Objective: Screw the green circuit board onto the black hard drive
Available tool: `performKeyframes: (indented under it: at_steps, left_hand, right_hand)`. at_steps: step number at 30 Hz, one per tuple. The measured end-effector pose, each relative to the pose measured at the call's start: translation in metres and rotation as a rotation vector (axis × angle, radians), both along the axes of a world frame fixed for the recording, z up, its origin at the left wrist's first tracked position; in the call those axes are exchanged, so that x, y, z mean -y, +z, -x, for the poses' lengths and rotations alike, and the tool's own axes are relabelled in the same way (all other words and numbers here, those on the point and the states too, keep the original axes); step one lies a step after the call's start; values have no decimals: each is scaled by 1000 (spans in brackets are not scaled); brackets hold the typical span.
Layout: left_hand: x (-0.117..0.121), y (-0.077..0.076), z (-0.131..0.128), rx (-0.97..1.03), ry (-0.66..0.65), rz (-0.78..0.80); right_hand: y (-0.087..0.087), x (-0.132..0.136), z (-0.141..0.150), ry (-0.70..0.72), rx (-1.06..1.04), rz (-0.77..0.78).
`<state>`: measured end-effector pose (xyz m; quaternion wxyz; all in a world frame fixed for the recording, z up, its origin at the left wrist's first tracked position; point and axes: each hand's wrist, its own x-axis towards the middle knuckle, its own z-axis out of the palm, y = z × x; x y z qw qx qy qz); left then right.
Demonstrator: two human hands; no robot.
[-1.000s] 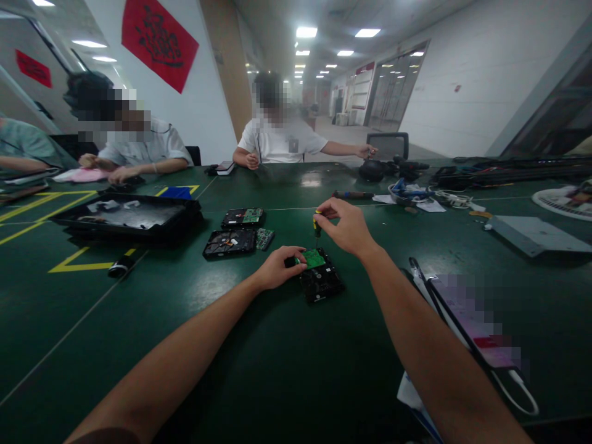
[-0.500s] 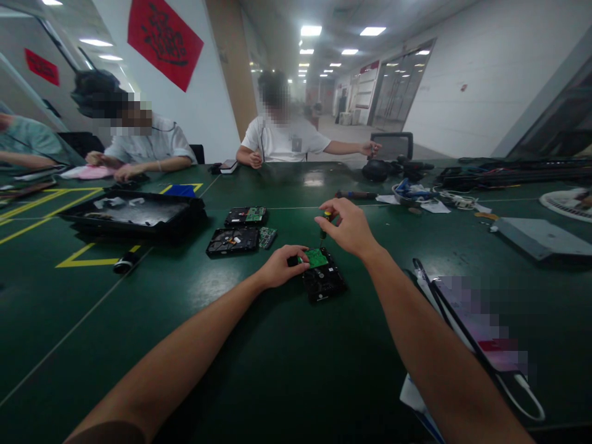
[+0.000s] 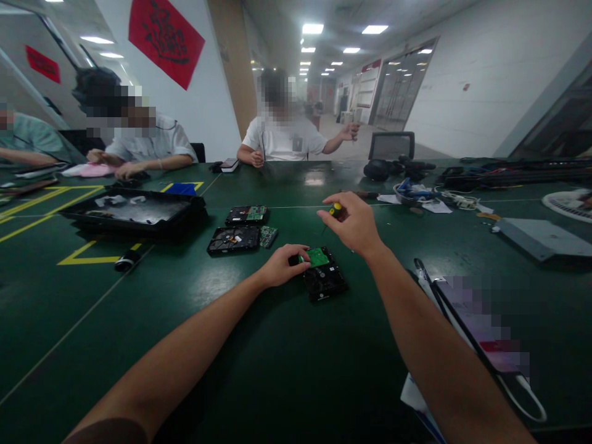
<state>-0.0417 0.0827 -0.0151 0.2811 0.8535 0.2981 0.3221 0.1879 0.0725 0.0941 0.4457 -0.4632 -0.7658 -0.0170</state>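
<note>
A black hard drive (image 3: 324,283) with a green circuit board (image 3: 319,257) at its far end lies on the dark green table (image 3: 259,357). My left hand (image 3: 284,266) grips its left edge, the thumb and fingers closed on the board end. Above and to the right, my right hand (image 3: 354,223) holds a small screwdriver (image 3: 336,210) with a yellow and black handle. The screwdriver is tilted, and its thin tip is raised off the drive. Left of the far end lie two more hard drives, one (image 3: 234,239) nearer and one (image 3: 246,214) behind, beside a loose circuit board (image 3: 268,236).
A stack of black trays (image 3: 134,213) stands left. A phone (image 3: 476,320) with a white cable lies by my right forearm. A grey metal case (image 3: 546,237), cables (image 3: 462,200) and a dark device (image 3: 383,168) occupy the right side. People sit across the table.
My right hand has lifted the screwdriver from the drive's board and tilted it. My left hand stays on the drive. The person opposite has drawn an outstretched hand back and up.
</note>
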Motion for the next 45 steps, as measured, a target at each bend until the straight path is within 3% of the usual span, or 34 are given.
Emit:
performKeyframes:
  at_steps: [3,9,11,15,17,24,35,45]
  left_hand:
    - [-1,-3,0,-5,3,-3]
    - [-2,-4,0,-3,5,-3]
    - [-2,-4,0,-11,9,-3]
    - [-1,-2,0,-30,25,11]
    - [0,0,0,-28,22,8]
    - [2,3,-1,-38,27,15]
    - [3,3,0,-74,36,-16]
    - [28,13,-6,-426,122,18]
  right_hand:
    - [4,-1,-6,-56,-2,-6]
    - [-5,-11,-12,-167,166,223]
    - [-12,-13,-11,-170,308,400]
    - [-31,-15,-11,-87,483,1025]
    - [-40,-17,-12,-84,461,1140]
    - [-60,-23,-17,-12,402,1187]
    - [-67,-26,-17,-13,374,1223]
    - [-63,-26,-18,30,462,1184]
